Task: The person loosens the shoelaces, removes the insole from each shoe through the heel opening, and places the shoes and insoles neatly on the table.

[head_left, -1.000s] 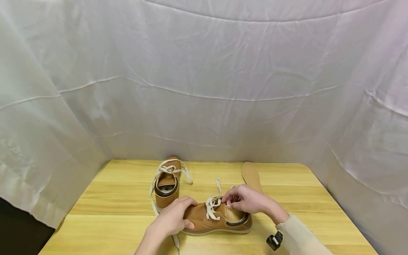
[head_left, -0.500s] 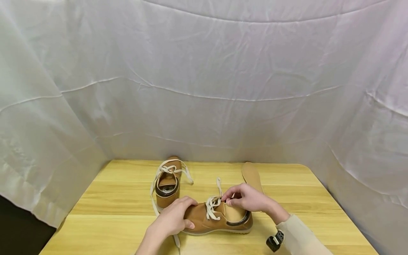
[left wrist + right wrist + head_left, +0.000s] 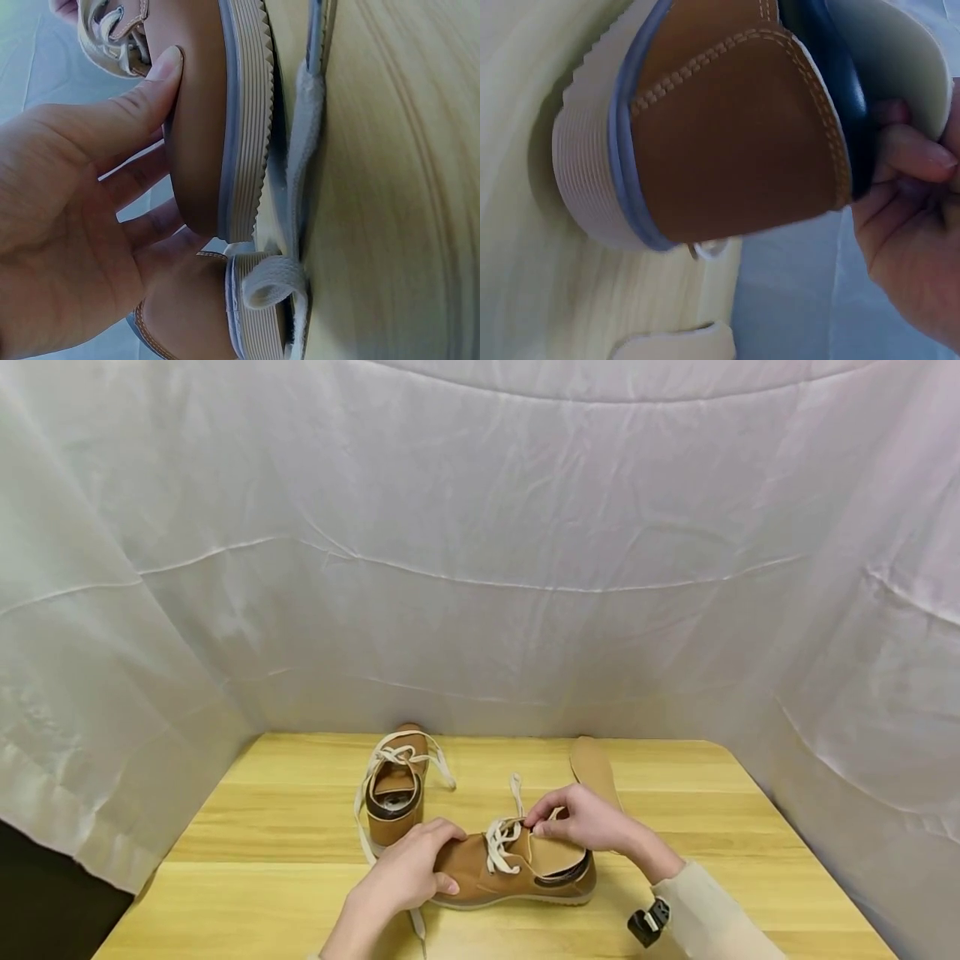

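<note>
A tan lace-up shoe (image 3: 480, 872) with cream laces (image 3: 498, 843) lies on the wooden table (image 3: 262, 827), toe pointing left. My left hand (image 3: 420, 862) grips its toe, thumb on the near side and fingers over the top; the left wrist view shows the thumb of that hand (image 3: 112, 120) pressed on the shoe's upper (image 3: 199, 112) above the ribbed sole. My right hand (image 3: 577, 820) pinches a tan insole (image 3: 558, 856) lying over the shoe's opening. In the right wrist view the fingers (image 3: 911, 161) hold the pale insole (image 3: 900, 60) above the heel (image 3: 735, 127).
A second matching shoe (image 3: 393, 793) stands behind and to the left, heel toward me, its long laces trailing over the table. A loose insole (image 3: 592, 764) lies at the back right. White cloth walls (image 3: 480, 568) close in three sides. A black device (image 3: 648, 922) sits at my right wrist.
My right hand has shifted slightly left and the insole now covers more of the shoe's opening. The left hand stays on the toe.
</note>
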A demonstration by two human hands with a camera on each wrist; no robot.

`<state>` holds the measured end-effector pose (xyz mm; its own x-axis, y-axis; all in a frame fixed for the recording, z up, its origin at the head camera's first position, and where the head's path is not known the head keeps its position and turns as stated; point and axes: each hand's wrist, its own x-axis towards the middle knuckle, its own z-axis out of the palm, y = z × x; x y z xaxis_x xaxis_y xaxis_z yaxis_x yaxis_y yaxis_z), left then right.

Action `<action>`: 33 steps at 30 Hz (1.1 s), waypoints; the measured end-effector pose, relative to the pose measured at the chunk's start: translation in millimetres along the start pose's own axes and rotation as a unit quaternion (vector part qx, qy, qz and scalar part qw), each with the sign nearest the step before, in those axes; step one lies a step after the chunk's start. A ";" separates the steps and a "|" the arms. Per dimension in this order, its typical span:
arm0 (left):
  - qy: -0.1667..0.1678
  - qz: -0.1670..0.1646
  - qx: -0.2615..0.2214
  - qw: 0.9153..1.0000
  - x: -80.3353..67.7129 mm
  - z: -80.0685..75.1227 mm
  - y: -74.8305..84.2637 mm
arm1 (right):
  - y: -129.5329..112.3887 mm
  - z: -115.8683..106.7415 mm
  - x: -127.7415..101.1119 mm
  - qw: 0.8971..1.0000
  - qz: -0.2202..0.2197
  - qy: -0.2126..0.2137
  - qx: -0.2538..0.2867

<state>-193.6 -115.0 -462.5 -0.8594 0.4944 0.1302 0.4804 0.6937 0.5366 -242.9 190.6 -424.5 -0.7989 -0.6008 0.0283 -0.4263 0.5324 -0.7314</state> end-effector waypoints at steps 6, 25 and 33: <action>0.001 0.001 0.005 1.000 0.3 0.6 -1.7 | -2.4 -5.7 -5.2 1.000 -0.006 -0.020 -0.012; 0.002 0.000 -0.001 1.000 1.0 2.1 -0.1 | 3.9 -19.3 -26.1 1.000 -0.003 0.011 -0.002; 0.004 0.006 0.002 1.000 1.0 0.8 -0.7 | 2.8 -22.1 -35.9 0.996 -0.046 0.028 -0.070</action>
<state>-194.6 -114.6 -463.3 -0.8552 0.4979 0.1437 0.4912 0.6903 0.5312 -224.8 226.9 -412.5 -0.7749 -0.6183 0.1318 -0.5505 0.5576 -0.6213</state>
